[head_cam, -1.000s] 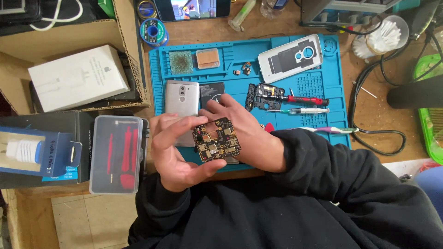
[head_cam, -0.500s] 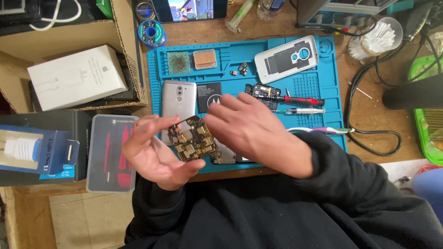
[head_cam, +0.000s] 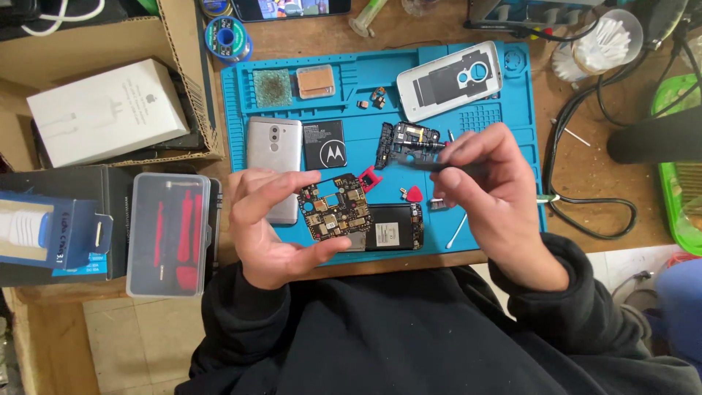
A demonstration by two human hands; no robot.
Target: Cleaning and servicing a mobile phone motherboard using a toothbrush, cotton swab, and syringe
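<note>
From the head view, the left hand [head_cam: 267, 223] is pinching a circuit board [head_cam: 335, 214] in a closed grip above the blue mat [head_cam: 380, 95] on the bench. The right hand [head_cam: 490, 194] is gripping dark tweezers [head_cam: 439, 166] just beside it.

white box [head_cam: 106, 111] left, blue package [head_cam: 51, 227] below

Left hand [head_cam: 267, 223] cupped palm-up, right hand [head_cam: 490, 183] pinching, raised
</note>
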